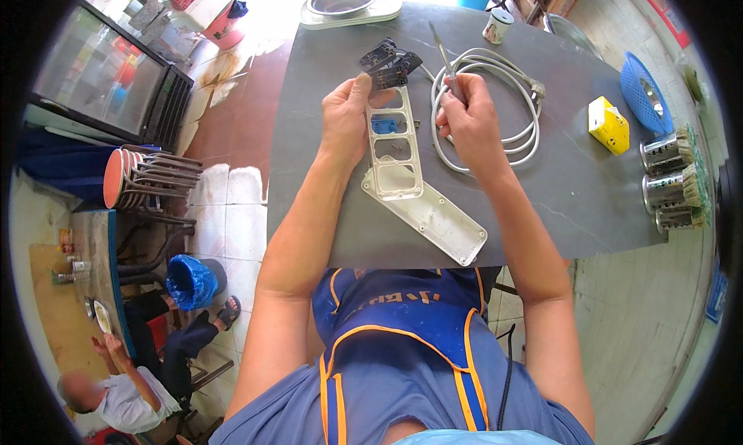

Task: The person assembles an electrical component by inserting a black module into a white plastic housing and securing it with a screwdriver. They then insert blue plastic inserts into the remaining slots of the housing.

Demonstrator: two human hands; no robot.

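My left hand (346, 112) is closed, thumb on top, on a cluster of black socket inserts (389, 67) at the far end of a white power strip frame (395, 148) with square openings. In my right hand (470, 114) is a screwdriver (443, 49), its thin shaft pointing away from me and its tip in the air. Under the near end of the frame lies a white long plastic shell (437, 223), slanting to the table's near edge. A small blue piece (385, 126) shows through one opening. The grey-white cable (534, 112) lies coiled beneath and beside my right hand.
On the grey table (588, 205), a yellow box (608, 125), a blue basket (647, 94) and metal holders (664, 191) stand at the right. A white can (498, 27) and a metal bowl (341, 0) are at the back. A person (128, 391) sits lower left.
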